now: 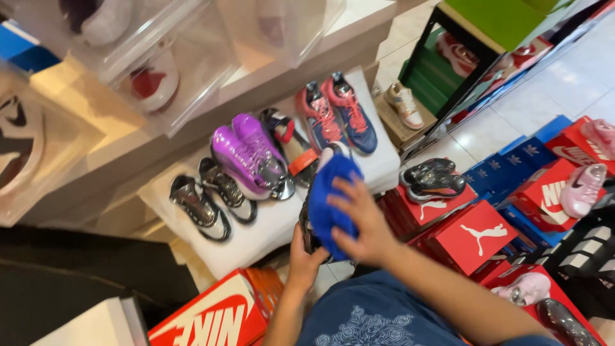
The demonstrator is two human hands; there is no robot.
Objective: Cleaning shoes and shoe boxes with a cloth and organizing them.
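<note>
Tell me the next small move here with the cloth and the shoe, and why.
Probably slide the right hand and its blue cloth along toward the shoe's toe. The cloth already lies pressed flat over the dark shoe, which the left hand grips from below, and the pale toe end poking out above the cloth looks uncovered. Keep the left hand's grip steady meanwhile.

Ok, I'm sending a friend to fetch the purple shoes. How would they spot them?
Find the low white shelf holding a row of shoes. The purple pair sits mid-row, between the black-and-silver pair and the red-and-navy pair. It is the only glossy, metallic purple pair.
</note>
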